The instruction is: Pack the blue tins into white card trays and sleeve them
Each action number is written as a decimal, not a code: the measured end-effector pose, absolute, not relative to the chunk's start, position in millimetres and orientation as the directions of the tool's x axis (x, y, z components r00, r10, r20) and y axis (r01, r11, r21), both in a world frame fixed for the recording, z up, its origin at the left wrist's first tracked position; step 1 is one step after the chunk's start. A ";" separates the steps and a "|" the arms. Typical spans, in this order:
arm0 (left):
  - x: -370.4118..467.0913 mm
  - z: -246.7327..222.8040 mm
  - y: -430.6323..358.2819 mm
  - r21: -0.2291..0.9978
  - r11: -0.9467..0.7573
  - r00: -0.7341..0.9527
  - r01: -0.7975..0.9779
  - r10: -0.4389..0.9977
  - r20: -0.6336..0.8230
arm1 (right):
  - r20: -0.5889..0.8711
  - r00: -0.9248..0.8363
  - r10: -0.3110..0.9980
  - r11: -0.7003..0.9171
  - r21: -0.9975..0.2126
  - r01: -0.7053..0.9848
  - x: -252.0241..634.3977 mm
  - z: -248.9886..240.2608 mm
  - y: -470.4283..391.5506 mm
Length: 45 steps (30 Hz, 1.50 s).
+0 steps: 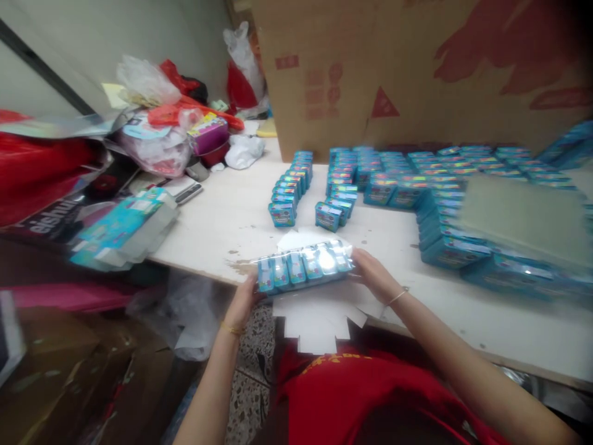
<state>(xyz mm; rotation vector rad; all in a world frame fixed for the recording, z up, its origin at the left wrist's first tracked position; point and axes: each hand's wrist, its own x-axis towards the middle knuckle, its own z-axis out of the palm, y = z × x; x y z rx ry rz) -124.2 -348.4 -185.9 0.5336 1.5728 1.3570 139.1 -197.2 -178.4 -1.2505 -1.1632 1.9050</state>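
Fairly dim indoor light, bright glare on the clear wrapping [303,267], pale worktop [222,213], dark right corners, soft blur, edges stretched and smeared.

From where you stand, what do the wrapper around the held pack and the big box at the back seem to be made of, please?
The wrapper looks like clear, glossy plastic film: it glares, and blue containers show through. The big box is probably matte cardboard, given its dull brown face.

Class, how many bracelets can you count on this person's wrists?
2: a gold-coloured bracelet on the left wrist, and a thin, pale bracelet on the right wrist. Both wrists are in view.
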 end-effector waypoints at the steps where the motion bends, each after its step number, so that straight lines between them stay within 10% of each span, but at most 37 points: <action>1: -125.6 -184.1 -347.4 0.938 0.264 -0.480 -0.226 0.807 -0.343 | -0.408 -0.368 0.835 -0.430 -0.902 0.022 138.2 -177.4 -194.0; 10: -119.3 -170.7 -338.1 0.989 0.141 -0.750 0.052 0.660 -0.054 | -0.169 -0.391 0.905 -0.107 -0.979 0.175 132.3 -153.6 -180.1; 36: -94.9 -148.9 -351.7 0.950 0.198 -0.701 -0.239 0.642 -0.310 | -0.236 -0.454 0.859 -0.227 -0.971 0.076 134.7 -160.7 -160.3; 45: -85.9 -154.0 -339.9 0.948 0.160 -0.788 -0.274 0.527 -0.317 | -0.115 -0.443 0.889 -0.021 -0.977 0.212 144.0 -156.2 -157.5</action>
